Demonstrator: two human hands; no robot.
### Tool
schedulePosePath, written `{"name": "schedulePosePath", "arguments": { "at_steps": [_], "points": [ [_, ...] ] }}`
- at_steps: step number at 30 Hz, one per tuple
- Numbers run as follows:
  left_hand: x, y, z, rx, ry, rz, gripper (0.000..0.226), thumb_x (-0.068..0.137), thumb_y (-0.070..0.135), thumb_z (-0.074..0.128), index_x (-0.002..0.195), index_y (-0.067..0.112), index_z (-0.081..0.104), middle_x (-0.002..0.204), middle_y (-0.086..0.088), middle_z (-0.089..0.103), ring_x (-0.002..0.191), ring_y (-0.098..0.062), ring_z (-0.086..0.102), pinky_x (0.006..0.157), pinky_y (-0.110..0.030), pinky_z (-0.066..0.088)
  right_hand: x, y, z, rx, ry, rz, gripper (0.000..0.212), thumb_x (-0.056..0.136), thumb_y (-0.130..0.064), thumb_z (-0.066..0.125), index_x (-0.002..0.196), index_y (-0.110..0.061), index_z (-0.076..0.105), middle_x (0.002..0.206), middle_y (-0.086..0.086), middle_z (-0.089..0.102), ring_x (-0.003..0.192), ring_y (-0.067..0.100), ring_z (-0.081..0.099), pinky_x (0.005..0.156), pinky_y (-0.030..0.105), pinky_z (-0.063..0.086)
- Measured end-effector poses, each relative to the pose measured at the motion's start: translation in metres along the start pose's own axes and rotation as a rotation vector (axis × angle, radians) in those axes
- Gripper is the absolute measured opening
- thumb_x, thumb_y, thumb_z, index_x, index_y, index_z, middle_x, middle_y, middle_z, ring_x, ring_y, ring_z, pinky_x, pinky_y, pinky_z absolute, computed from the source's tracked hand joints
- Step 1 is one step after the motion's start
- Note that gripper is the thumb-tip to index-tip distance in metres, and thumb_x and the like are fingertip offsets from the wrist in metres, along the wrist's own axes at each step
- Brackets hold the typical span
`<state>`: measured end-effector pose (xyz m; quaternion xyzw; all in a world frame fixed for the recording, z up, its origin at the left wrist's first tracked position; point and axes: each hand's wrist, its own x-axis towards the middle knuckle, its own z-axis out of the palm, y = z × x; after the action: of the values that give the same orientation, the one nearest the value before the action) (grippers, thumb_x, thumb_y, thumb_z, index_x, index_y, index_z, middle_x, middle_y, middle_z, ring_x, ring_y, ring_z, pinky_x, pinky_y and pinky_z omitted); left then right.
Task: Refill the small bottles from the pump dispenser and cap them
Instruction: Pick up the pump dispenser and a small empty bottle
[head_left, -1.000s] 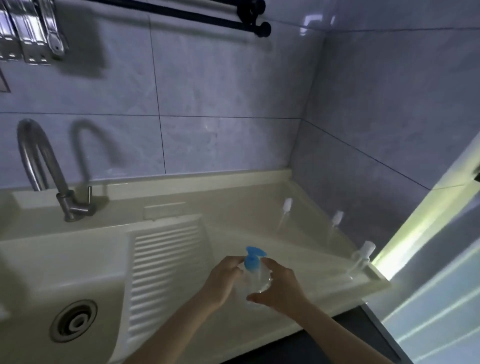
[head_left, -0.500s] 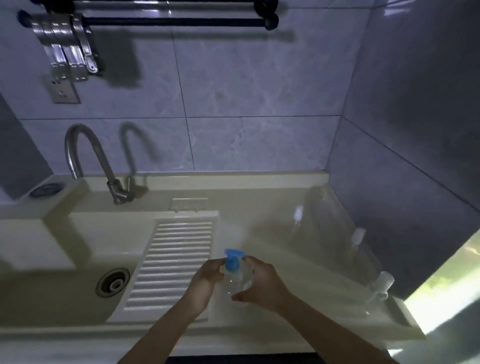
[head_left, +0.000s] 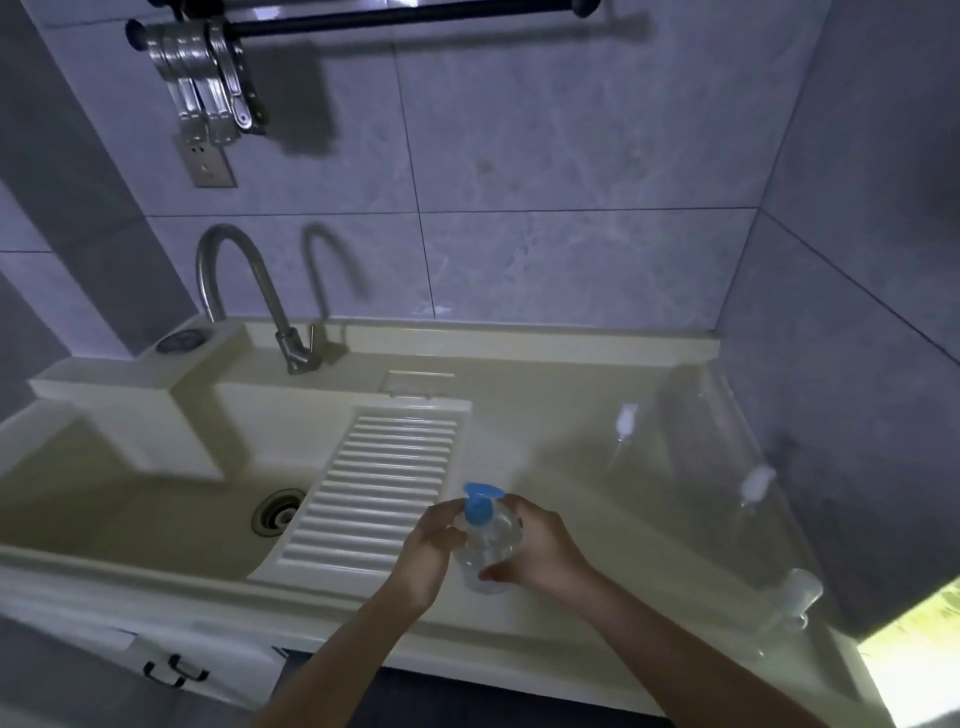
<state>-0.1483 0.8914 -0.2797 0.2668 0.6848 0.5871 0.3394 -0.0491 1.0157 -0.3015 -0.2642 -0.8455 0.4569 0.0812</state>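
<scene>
Both hands grip the pump dispenser (head_left: 485, 545), a clear bottle with a blue pump head, which stands on the flat tabletop (head_left: 597, 519) of the sink unit just right of the ribbed washboard (head_left: 374, 488). The left hand (head_left: 428, 553) curls its fingers round the bottle's left side near the blue collar; the right hand (head_left: 540, 553) wraps the right side, thumb low on the body.

Three small bottles with pale tops stand well apart along the right side: the far small bottle (head_left: 626, 423), the middle small bottle (head_left: 756, 483) and the near small bottle (head_left: 797, 597). All are blurred, so I cannot tell their fill level or whether their tops are fastened.

As I judge it, the work is at an early stage: the dispenser is only being held, no small bottle is near its nozzle, and filling and capping all appear left to do.
</scene>
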Motion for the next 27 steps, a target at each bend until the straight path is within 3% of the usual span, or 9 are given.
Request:
{"name": "schedulePosePath", "arguments": {
  "at_steps": [5, 8, 11, 13, 15, 18, 21, 24, 27],
  "points": [
    [0.006, -0.003, 0.004, 0.000, -0.031, 0.107, 0.043, 0.062, 0.009, 0.047, 0.079, 0.038, 0.073, 0.075, 0.024, 0.070, 0.073, 0.011, 0.062, 0.069, -0.006, 0.045, 0.011, 0.013, 0.002, 0.105, -0.005, 0.032, 0.077, 0.056, -0.019, 0.087, 0.125, -0.032, 0.053, 0.108, -0.017, 0.062, 0.096, 0.003, 0.061, 0.074, 0.010, 0.046],
    [0.009, -0.010, 0.002, 0.033, -0.006, 0.109, 0.041, 0.063, 0.006, 0.045, 0.093, 0.021, 0.069, 0.086, 0.012, 0.072, 0.082, 0.002, 0.064, 0.072, -0.010, 0.047, 0.019, 0.017, 0.005, 0.132, -0.018, 0.054, 0.083, 0.054, -0.024, 0.086, 0.128, -0.033, 0.051, 0.114, -0.016, 0.061, 0.101, 0.003, 0.061, 0.086, 0.024, 0.053],
    [0.015, -0.025, -0.003, 0.083, 0.051, 0.104, 0.059, 0.061, 0.021, 0.054, 0.120, 0.014, 0.060, 0.117, -0.010, 0.061, 0.110, -0.023, 0.057, 0.092, -0.031, 0.048, 0.029, 0.015, 0.003, 0.073, -0.067, 0.057, 0.088, 0.054, -0.027, 0.086, 0.132, -0.033, 0.047, 0.120, -0.013, 0.059, 0.107, 0.008, 0.059, 0.092, 0.031, 0.052],
    [0.022, -0.032, -0.006, 0.115, 0.062, 0.073, 0.064, 0.062, 0.024, 0.055, 0.125, 0.016, 0.056, 0.122, -0.013, 0.056, 0.114, -0.028, 0.054, 0.098, -0.042, 0.046, 0.034, 0.009, 0.001, 0.009, -0.089, 0.066, 0.088, 0.057, -0.026, 0.085, 0.134, -0.034, 0.045, 0.122, -0.012, 0.058, 0.109, 0.010, 0.058, 0.093, 0.032, 0.051],
    [0.025, -0.033, -0.005, 0.142, 0.080, 0.059, 0.057, 0.069, 0.014, 0.056, 0.126, 0.016, 0.055, 0.122, -0.011, 0.056, 0.114, -0.027, 0.053, 0.100, -0.042, 0.044, 0.034, 0.004, 0.002, -0.103, -0.083, 0.074, 0.089, 0.057, -0.033, 0.084, 0.135, -0.036, 0.043, 0.124, -0.013, 0.057, 0.111, 0.011, 0.057, 0.092, 0.030, 0.050],
    [0.014, -0.034, -0.001, 0.203, 0.078, 0.048, 0.057, 0.086, -0.004, 0.055, 0.139, 0.013, 0.043, 0.135, -0.004, 0.048, 0.123, -0.021, 0.046, 0.107, -0.038, 0.038, 0.016, -0.003, 0.007, -0.412, -0.013, 0.039, 0.088, 0.060, -0.044, 0.081, 0.135, -0.025, 0.041, 0.127, -0.004, 0.052, 0.115, 0.020, 0.053, 0.087, 0.031, 0.048],
    [0.003, -0.033, -0.004, 0.238, 0.113, 0.044, 0.067, 0.086, -0.007, 0.059, 0.145, 0.010, 0.032, 0.142, 0.001, 0.038, 0.132, -0.016, 0.036, 0.110, -0.030, 0.029, -0.007, -0.006, 0.007, -0.478, -0.027, 0.051, 0.085, 0.073, -0.032, 0.077, 0.140, -0.011, 0.029, 0.136, 0.008, 0.040, 0.125, 0.028, 0.040, 0.095, 0.034, 0.040],
    [-0.011, -0.030, -0.009, 0.302, 0.253, 0.129, 0.063, 0.080, -0.010, 0.063, 0.137, 0.006, 0.044, 0.133, 0.000, 0.045, 0.126, -0.022, 0.042, 0.110, -0.044, 0.033, -0.031, -0.004, -0.006, -0.466, 0.036, 0.062, 0.081, 0.082, -0.027, 0.070, 0.146, -0.010, 0.023, 0.147, 0.009, 0.029, 0.136, 0.027, 0.029, 0.106, 0.032, 0.032],
    [-0.025, -0.023, -0.005, 0.362, 0.419, 0.235, 0.047, 0.079, -0.011, 0.064, 0.122, 0.006, 0.057, 0.114, -0.007, 0.051, 0.102, -0.029, 0.054, 0.091, -0.049, 0.047, -0.055, 0.006, -0.033, -0.528, 0.143, 0.072, 0.076, 0.091, -0.027, 0.059, 0.151, -0.011, 0.014, 0.155, 0.007, 0.022, 0.143, 0.022, 0.021, 0.114, 0.028, 0.018]
  ]
}}
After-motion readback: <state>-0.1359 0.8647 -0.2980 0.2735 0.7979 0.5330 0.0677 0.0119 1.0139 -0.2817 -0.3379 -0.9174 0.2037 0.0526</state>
